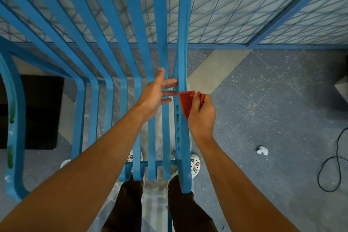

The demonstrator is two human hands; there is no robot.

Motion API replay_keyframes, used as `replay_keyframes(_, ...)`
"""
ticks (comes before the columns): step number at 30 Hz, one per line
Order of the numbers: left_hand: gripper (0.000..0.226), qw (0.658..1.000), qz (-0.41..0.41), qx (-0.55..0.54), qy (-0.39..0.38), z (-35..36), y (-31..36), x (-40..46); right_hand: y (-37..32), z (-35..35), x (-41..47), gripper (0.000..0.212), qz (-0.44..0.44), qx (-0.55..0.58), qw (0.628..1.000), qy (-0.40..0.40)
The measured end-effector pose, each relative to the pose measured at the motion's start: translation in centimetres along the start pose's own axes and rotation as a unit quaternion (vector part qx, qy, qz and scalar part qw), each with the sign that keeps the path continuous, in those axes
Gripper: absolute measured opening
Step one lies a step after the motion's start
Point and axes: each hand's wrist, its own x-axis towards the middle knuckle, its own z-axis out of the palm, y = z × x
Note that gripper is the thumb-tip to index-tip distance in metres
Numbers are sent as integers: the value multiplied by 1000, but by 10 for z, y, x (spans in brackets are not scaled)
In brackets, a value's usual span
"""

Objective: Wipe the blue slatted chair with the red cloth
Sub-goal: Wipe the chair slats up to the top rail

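red cloth pressed to the outermost slat of the blue chair

the big blue slatted chair of curved painted bars fills the view beneath the person; it looks rigid and heavy, smooth enough for a cloth to glide, so it is best steadied by a slat rather than lifted. the left hand lies open, straight fingers touching the neighbouring slats. the right hand pinches the small, soft red cloth, bunched at its top edge against the rightmost slat; limp and light, it seems to need a firm bunched grip to press flat.
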Motion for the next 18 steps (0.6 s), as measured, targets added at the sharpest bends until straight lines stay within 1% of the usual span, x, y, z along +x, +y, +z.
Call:
replay_keyframes(2,67,1000,0,1,0,-1,-1,0,5,-4,-10,26,2,6,1000,2)
replay_keyframes(5,63,1000,-1,1,3,-1,1,-1,11,-1,-27,25,-26,-15,999,-31)
replay_keyframes(8,51,1000,8,14,2,1,1,-2,14,4,-33,34,-38,-44,997,-55)
replay_keyframes(10,46,1000,13,21,0,1,0,-2,13,7,-29,33,-36,-50,996,-57)
replay_keyframes(18,43,1000,19,24,-4,-2,3,0,-1,21,3,24,-47,-5,998,-38)
